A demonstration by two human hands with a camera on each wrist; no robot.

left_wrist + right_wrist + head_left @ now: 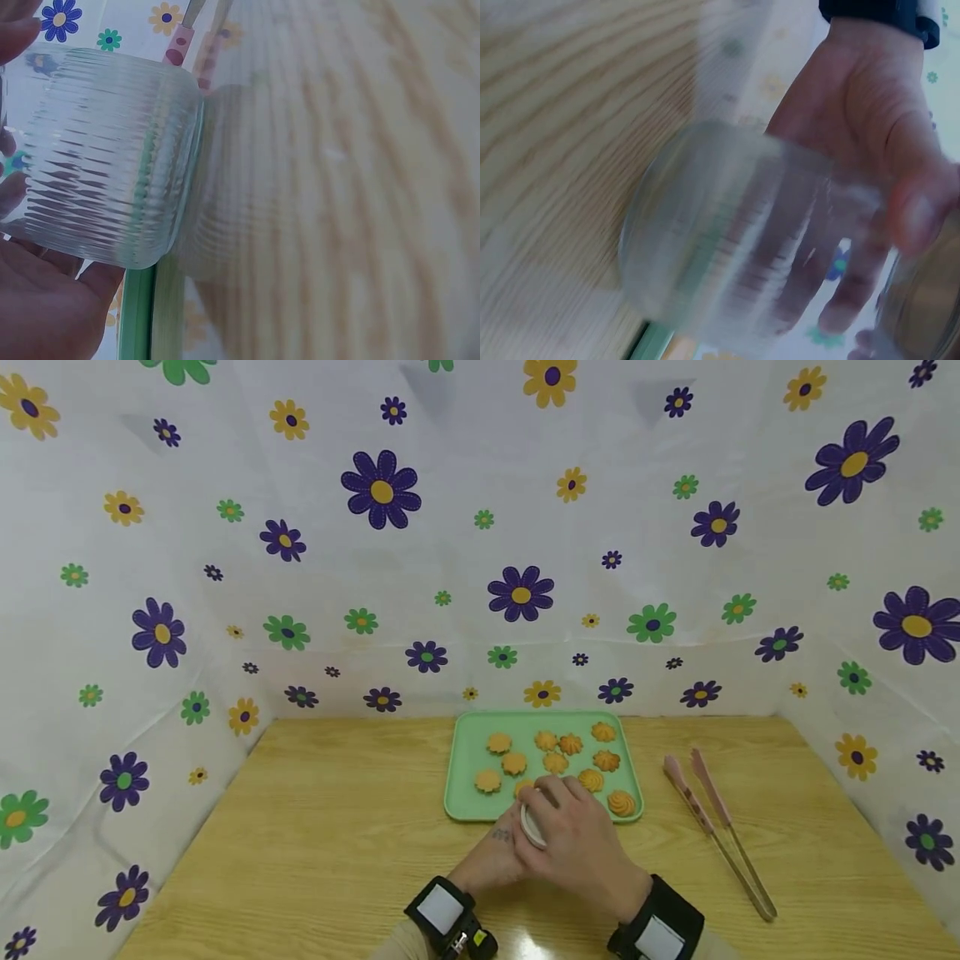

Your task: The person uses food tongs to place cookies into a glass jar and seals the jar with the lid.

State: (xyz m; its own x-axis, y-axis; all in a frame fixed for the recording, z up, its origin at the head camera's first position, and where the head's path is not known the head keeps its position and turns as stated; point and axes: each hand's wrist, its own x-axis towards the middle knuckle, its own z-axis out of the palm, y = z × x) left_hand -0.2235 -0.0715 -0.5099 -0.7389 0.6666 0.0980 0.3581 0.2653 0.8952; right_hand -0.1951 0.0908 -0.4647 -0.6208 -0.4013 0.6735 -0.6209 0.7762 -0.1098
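Note:
My left hand (495, 856) grips a clear ribbed glass jar (112, 157) around its side, low over the table in front of the tray. In the right wrist view, the left thumb and fingers wrap the upper part of the jar. My right hand (577, 835) curls its fingers around a round lid (532, 827) at the jar's top. At the right edge of the right wrist view the lid shows a brownish face and a clear rim. Most of the jar is hidden by the hands in the head view.
Just beyond the hands, a green tray (465, 806) carries several flower-shaped and swirled cookies (621, 803). Tongs (720, 827) with pink tips lie to its right. A flower-patterned cloth (450, 552) hangs behind and at both sides of the wooden table (315, 835).

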